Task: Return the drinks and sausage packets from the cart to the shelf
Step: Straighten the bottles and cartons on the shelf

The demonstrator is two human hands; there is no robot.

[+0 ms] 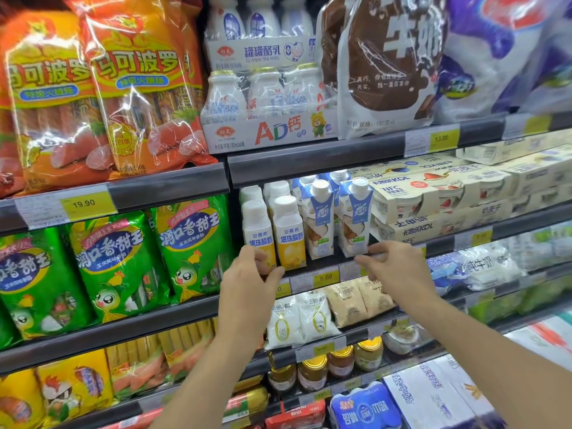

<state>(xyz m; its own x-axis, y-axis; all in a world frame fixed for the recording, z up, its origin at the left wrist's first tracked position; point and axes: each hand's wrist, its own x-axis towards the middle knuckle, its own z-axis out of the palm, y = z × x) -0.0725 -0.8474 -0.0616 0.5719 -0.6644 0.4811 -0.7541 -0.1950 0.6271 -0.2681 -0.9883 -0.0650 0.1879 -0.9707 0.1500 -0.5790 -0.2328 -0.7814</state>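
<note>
Both hands were at the drink shelf's front edge (325, 267): left hand (250, 280) gripped a yellow bottle (258, 236), right hand (393, 267) fingers loosely curled, empty, just beside the blue carton (354, 218); cart unseen, remaining work unknowable.

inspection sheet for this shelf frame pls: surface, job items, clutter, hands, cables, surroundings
surface: dark shelf rail with yellow price tags.
job's things: yellow-label drink bottle and blue-white drink carton upright at the shelf front; orange sausage packets and green sausage packets racked on the left.
clutter: nothing seen.
grippers: left hand fingers at the bottle's base; right hand fingertips at the carton's base; firm grip cannot be told.
cables: nothing seen.
surroundings: stocked store shelving; cart not in view.
</note>
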